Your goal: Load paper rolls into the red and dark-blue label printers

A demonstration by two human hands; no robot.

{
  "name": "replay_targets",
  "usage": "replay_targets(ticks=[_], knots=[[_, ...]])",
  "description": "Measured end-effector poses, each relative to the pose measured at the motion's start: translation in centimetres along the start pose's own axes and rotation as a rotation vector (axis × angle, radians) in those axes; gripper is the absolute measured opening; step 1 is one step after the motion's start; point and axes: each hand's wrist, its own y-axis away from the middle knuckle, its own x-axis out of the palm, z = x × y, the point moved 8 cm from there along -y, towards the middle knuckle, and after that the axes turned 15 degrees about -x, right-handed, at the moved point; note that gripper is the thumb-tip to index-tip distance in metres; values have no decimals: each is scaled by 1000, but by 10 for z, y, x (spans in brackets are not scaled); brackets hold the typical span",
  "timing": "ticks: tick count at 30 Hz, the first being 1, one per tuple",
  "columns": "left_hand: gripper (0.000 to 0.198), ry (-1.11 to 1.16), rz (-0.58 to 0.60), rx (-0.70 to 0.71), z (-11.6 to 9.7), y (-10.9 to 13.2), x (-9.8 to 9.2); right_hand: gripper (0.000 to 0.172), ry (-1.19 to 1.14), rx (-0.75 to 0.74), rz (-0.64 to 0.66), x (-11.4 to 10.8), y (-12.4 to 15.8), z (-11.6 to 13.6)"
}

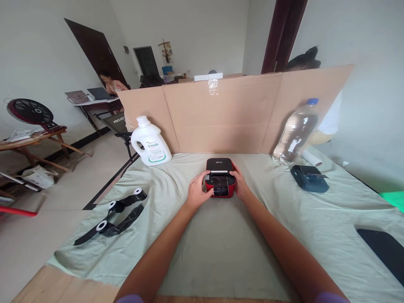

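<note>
A small red and black label printer sits on the green cloth in front of me. A strip of black label tape comes out of its front. My left hand grips the printer's left side, its thumb near the tape at the front corner. On the opposite side, my right hand holds the printer, fingers against the upper right edge and partly hidden by it. Further left on the cloth lie several rolls of black label tape, partly unrolled.
A cardboard panel stands upright behind the cloth. White detergent jug at left back, large clear bottle at right back. A dark blue device and a black flat object lie right. A person sits beyond.
</note>
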Motion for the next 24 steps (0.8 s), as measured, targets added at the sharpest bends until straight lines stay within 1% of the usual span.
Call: replay_targets(ticks=[4,7,9,12,14,18,24], knots=[[64,16,2,21,0,1,0,54,-157,34,-53,-2,0,-5],[65,47,7,42,-1,0,-1,50,-207,50,-104,-6,-1,-10],[69,56,24,22,0,-3,-1,52,-195,63,-114,-9,-2,-13],[75,36,59,-49,4,-7,-1,58,-159,65,-109,-11,-4,-14],[75,28,67,-71,5,-9,-1,59,-143,55,-107,-12,-4,-13],[70,38,55,-60,6,-10,0,57,-128,10,-116,-12,-2,-11],[63,43,39,9,4,-4,-3,52,-115,-23,-145,-13,5,-15]])
